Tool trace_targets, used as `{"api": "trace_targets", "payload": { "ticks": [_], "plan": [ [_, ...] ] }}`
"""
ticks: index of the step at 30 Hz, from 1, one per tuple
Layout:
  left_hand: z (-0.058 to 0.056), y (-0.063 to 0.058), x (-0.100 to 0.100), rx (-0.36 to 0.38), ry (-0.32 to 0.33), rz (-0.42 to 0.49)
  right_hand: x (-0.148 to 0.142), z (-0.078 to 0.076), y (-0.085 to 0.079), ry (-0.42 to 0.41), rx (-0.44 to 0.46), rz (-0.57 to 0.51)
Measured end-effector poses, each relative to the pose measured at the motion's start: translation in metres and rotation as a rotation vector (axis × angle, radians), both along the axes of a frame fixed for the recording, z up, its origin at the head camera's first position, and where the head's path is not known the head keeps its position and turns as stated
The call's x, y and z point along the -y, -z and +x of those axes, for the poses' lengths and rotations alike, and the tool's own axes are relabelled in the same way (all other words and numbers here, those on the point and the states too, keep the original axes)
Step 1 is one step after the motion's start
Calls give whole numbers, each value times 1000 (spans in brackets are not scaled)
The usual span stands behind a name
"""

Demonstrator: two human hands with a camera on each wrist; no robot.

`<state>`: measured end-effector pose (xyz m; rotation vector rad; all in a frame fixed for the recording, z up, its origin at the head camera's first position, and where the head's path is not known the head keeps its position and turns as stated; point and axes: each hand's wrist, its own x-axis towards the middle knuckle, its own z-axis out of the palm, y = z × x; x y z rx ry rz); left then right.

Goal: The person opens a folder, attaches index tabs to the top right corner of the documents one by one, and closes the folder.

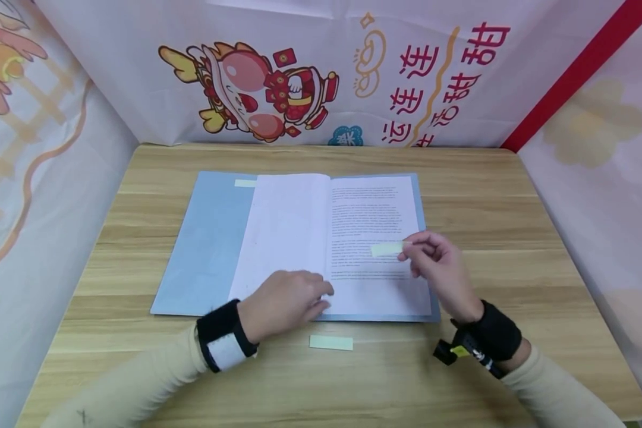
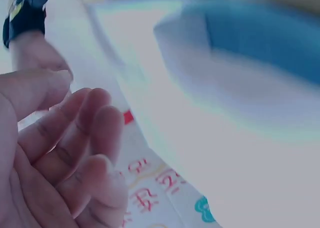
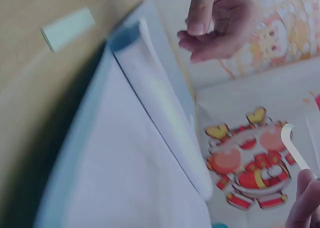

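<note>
A book with a light blue cover (image 1: 200, 249) lies spread on the table, a blank page on its left and a printed page (image 1: 371, 208) on its right. Over the printed page, my right hand (image 1: 443, 267) pinches one end of a pale green sticky strip (image 1: 386, 249); its free end curls in the right wrist view. My left hand (image 1: 285, 303) hovers by the lower fold, fingers loosely bent with nothing in them, as the left wrist view confirms. Below the book sits a small pad of the same strips (image 1: 331, 342). Another strip (image 1: 245, 183) shows on the inside cover.
The wooden table (image 1: 513, 249) extends around the book on every side. A white printed cloth (image 1: 139, 71) with a cartoon figure and red characters hangs behind it, and cloth covers both sides too. Black bands (image 1: 489, 330) circle both wrists.
</note>
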<state>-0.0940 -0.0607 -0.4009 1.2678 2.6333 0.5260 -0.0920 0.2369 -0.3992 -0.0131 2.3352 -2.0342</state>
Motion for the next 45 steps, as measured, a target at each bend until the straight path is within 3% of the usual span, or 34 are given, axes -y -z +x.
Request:
{"api": "trace_targets", "payload": {
  "ticks": [9,15,22,26,29,33,37,45],
  "plan": [
    [-55,-19,-7,-10,-90,36,-42,-39,-23,145,30,-133],
    [-95,-30,-29,-27,-123,47,-55,-66,-18,231,83,-3],
    [-130,-39,-63,-56,-157,86,-61,-96,-10,305,208,126],
    [-149,-37,-81,-55,-199,36,-62,-113,-6,322,229,132],
    [-160,-35,-96,-25,-244,-37,-63,-124,0,341,218,64],
    [-174,-26,-115,-3,-268,-138,-65,-137,12,358,226,-28],
    [-181,-10,-131,-7,-237,-240,-67,-145,26,338,299,-59],
    [-168,-1,-148,-22,-117,-392,-68,-154,38,292,373,-177]
  ]
}}
